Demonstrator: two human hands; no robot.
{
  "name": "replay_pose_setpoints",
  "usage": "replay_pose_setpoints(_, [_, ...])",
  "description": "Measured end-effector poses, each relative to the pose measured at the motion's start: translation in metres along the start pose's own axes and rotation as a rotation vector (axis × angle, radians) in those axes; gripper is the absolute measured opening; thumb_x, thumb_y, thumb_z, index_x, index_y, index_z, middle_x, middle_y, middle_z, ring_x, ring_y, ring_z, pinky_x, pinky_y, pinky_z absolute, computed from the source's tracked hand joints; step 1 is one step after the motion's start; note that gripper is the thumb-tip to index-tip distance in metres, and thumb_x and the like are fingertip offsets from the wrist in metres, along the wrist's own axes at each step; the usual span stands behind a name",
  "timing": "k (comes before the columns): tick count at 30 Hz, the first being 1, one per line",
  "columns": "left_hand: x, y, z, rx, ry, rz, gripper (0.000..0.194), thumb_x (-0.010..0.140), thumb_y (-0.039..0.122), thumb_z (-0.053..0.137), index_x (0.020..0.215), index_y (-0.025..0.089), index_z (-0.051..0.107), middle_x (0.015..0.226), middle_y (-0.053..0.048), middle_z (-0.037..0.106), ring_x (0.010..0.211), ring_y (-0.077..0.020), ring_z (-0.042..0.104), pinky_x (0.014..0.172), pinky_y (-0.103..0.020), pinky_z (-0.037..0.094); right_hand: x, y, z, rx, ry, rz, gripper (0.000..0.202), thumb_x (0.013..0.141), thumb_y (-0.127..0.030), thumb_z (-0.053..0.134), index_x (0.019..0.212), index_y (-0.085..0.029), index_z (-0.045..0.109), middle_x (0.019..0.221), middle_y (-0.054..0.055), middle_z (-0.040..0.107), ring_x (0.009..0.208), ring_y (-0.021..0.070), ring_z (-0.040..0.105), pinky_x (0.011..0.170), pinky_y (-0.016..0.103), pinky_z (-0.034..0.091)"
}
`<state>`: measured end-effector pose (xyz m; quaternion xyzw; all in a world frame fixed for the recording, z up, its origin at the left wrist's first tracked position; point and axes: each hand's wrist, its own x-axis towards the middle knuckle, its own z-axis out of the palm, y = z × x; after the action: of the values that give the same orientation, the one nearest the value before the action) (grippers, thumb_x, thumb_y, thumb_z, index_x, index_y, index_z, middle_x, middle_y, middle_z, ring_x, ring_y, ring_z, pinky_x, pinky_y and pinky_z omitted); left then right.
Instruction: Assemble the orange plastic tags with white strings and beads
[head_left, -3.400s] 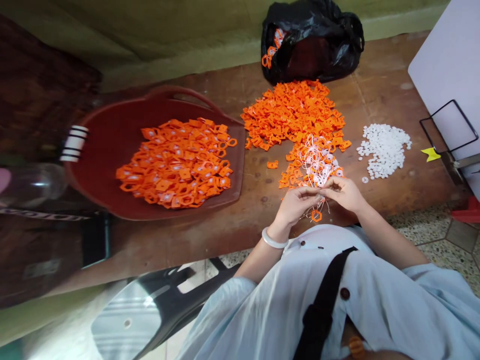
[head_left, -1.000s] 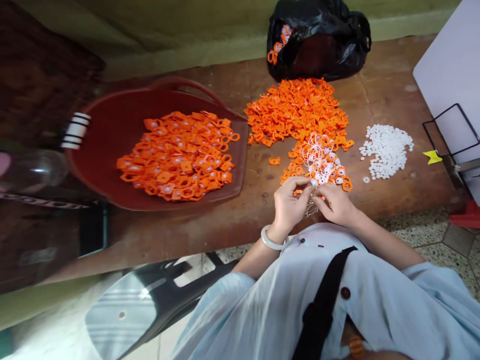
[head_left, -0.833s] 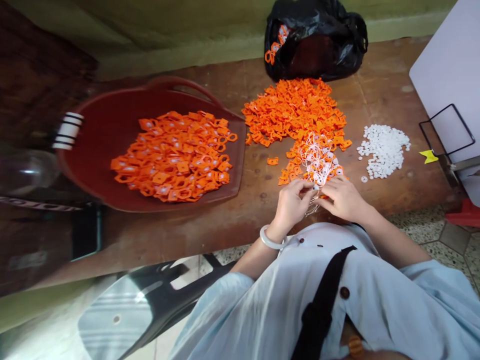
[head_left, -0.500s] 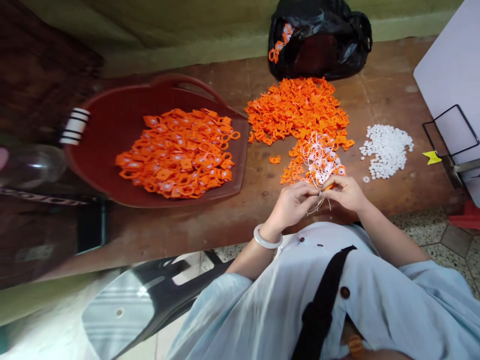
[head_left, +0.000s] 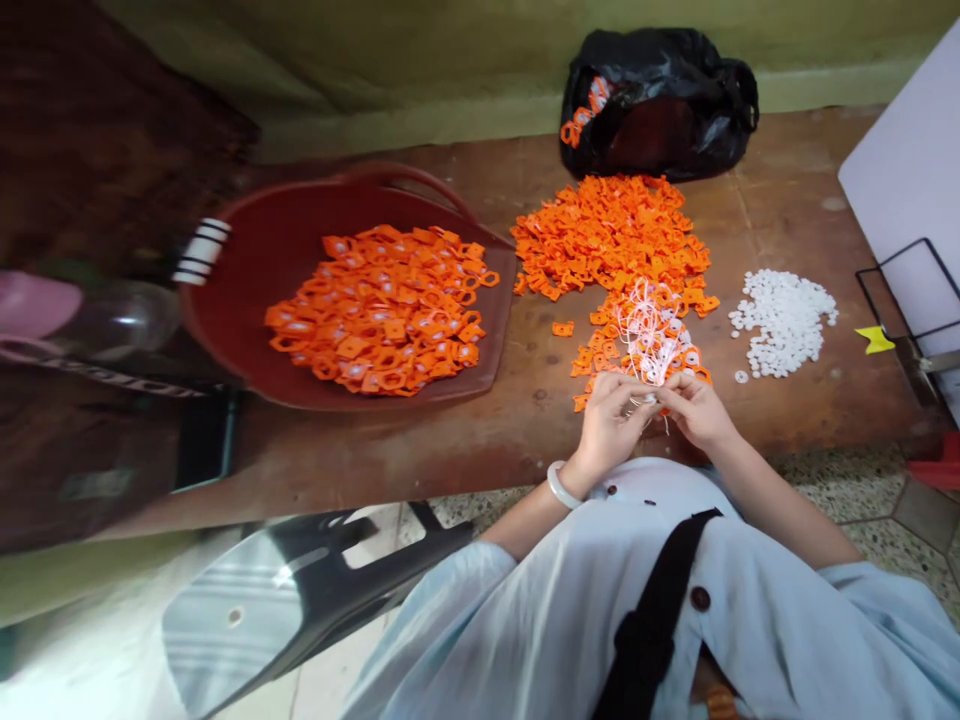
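At the table's front edge my left hand (head_left: 613, 418), with a pale bangle (head_left: 562, 485) at the wrist, pinches a small white piece (head_left: 650, 398) between thumb and finger. Close against it, my right hand (head_left: 699, 412) is closed, its fingertips pressed together on white string (head_left: 658, 372). Loose string ends hang below the fingers. Just beyond both hands lies a tangle of white strings (head_left: 646, 315) with white discs and orange plastic pieces (head_left: 600, 350) around it. The fingers partly hide what they hold.
A heap of orange pieces (head_left: 611, 230) lies farther back, before a black plastic bag (head_left: 667, 60). White discs (head_left: 786, 322) are piled at the right. On the left, a dark red scoop-shaped basket (head_left: 247, 240) holds many orange pieces. A grey chair (head_left: 240, 610) stands below the table.
The view has shifted, so the table's things appear slightly lower and farther right. The orange piece seen at my right fingertips before is now hard to see; my hands stay together.
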<state>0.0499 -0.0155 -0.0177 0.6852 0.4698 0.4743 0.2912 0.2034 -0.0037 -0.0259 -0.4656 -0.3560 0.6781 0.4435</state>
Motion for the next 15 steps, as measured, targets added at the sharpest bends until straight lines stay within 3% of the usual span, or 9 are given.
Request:
replay_pose_setpoints(4, [-0.002, 0.003, 0.004, -0.081, 0.04, -0.01, 0.016, 0.086, 0.038, 0.065, 0.087, 0.022, 0.07, 0.086, -0.006, 0.067, 0.096, -0.0212, 0.059, 0.095, -0.044, 0.046, -0.003, -0.002, 0.001, 0.105, -0.072, 0.07, 0.045, 0.056, -0.051, 0.086, 0.063, -0.021, 0.052, 0.057, -0.006, 0.056, 0.051, 0.0092, 0.051, 0.053, 0.024, 0.043])
replay_pose_setpoints(8, [-0.008, 0.003, 0.01, -0.162, 0.052, -0.013, 0.02, 0.086, 0.04, 0.065, 0.084, 0.02, 0.069, 0.091, -0.008, 0.066, 0.097, -0.0206, 0.059, 0.093, -0.042, 0.048, -0.003, -0.004, -0.002, 0.163, -0.169, 0.104, 0.042, 0.055, -0.046, 0.087, 0.072, -0.023, 0.056, 0.061, -0.006, 0.06, 0.054, 0.0106, 0.056, 0.055, 0.025, 0.047])
replay_pose_setpoints(12, [-0.002, -0.011, 0.011, -0.177, -0.049, -0.051, 0.025, 0.079, 0.039, 0.073, 0.094, 0.02, 0.069, 0.098, -0.009, 0.067, 0.096, -0.02, 0.063, 0.085, -0.037, 0.052, -0.001, -0.003, -0.012, 0.168, -0.061, 0.115, 0.036, 0.051, -0.039, 0.09, 0.068, -0.023, 0.063, 0.063, -0.004, 0.067, 0.057, 0.0115, 0.061, 0.056, 0.026, 0.05])
replay_pose_setpoints(15, [0.022, -0.04, 0.002, -0.101, -0.057, -0.193, 0.034, 0.078, 0.034, 0.074, 0.107, 0.018, 0.065, 0.099, -0.009, 0.069, 0.091, -0.019, 0.065, 0.08, -0.034, 0.053, -0.001, -0.002, -0.026, 0.161, 0.064, 0.093, 0.031, 0.05, -0.034, 0.091, 0.069, -0.024, 0.07, 0.07, -0.001, 0.073, 0.062, 0.015, 0.066, 0.062, 0.031, 0.054])
